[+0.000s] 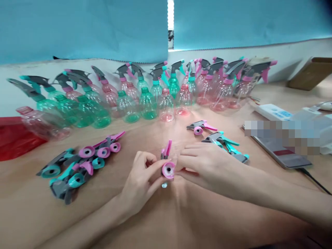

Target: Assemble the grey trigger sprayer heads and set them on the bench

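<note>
My left hand pinches a pink-and-grey spray trigger head between thumb and fingers, low over the table. Its pink collar faces me, showing a white insert with a dark hole, and the pink lever points up and away. From the other side, my right hand has its fingers curled in against the collar; their tips are partly hidden. A small pale blue round piece shows just below the collar. Left of my hands lies a pile of pink and teal spray heads. Beyond my right hand are more loose trigger heads.
Rows of clear pink and green bottles stand along the back, many topped with trigger heads. A phone with a cable and a white power strip lie at right. A red bag is at far left, a brown box at back right.
</note>
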A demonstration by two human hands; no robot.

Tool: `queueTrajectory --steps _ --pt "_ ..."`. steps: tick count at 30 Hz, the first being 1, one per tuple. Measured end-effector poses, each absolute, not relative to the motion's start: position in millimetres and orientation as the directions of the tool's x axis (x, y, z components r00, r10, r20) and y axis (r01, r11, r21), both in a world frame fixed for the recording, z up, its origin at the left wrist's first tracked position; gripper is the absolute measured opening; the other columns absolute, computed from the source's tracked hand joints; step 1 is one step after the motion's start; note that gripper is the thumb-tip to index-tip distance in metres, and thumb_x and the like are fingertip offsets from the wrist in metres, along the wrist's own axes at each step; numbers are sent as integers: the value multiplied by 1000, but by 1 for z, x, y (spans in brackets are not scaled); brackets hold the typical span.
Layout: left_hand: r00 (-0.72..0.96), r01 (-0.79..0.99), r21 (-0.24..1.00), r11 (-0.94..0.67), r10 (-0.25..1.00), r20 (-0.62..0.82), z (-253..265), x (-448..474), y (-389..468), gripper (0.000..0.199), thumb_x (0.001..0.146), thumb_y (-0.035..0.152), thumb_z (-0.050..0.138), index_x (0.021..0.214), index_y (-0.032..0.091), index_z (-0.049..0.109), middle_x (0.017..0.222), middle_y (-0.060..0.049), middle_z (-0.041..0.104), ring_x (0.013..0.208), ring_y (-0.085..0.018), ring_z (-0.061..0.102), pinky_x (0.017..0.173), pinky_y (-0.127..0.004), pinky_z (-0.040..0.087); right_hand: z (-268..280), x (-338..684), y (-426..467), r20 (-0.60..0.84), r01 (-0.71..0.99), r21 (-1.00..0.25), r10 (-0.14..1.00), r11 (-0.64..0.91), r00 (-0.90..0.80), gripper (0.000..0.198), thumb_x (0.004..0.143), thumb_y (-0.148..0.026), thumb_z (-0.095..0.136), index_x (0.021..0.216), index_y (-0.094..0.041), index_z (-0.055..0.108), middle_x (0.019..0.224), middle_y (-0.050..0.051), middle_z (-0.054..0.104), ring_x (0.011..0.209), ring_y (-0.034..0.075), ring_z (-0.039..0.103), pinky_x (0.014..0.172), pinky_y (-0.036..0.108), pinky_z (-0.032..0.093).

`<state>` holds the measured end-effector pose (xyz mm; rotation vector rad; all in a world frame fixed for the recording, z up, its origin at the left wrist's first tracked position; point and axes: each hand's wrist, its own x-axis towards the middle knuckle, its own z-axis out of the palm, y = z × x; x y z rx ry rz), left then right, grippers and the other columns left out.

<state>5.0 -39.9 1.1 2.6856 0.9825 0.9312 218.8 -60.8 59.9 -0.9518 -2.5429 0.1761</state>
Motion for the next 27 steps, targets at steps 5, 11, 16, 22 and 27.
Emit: queueTrajectory --steps 5,11,16,22,27 --pt "688 453 398 -798 596 413 3 5 -38 14 89 26 53 97 19 62 86 -5 46 81 -19 41 64 -27 41 74 207 -47 109 575 -185 598 797 -794 11 80 -5 57 75 -15 60 79 3 65 74 17 59 60 27 36" --pt "720 377 475 -795 574 389 -3 4 -37 12 90 22 49 89 18 60 87 -5 47 83 -19 41 66 -29 42 81 202 -43 -40 550 -167 551 819 -833 16 78 -3 56 71 -17 58 71 -1 62 63 14 55 51 27 26" --pt "693 430 520 -738 639 333 -2 2 -35 10 89 16 50 89 17 60 88 -5 46 84 -19 41 70 -30 41 80 198 -35 -33 600 -275 617 751 -786 14 83 -10 54 71 -15 56 71 -1 61 59 11 52 50 25 26" --pt "643 445 579 -683 694 325 1 2 -31 13 91 19 48 86 17 60 85 -4 45 82 -19 40 70 -29 39 70 200 -25 74 578 -369 642 728 -763 14 85 -9 51 72 -15 53 71 -2 59 63 8 50 55 22 28" --pt "610 482 600 -638 736 293 5 3 -30 18 90 15 47 77 17 59 83 -3 45 82 -18 41 71 -29 38 62 202 -32 241 544 -351 635 762 -734 14 82 -4 49 74 -16 50 63 -5 48 54 6 37 48 22 20"
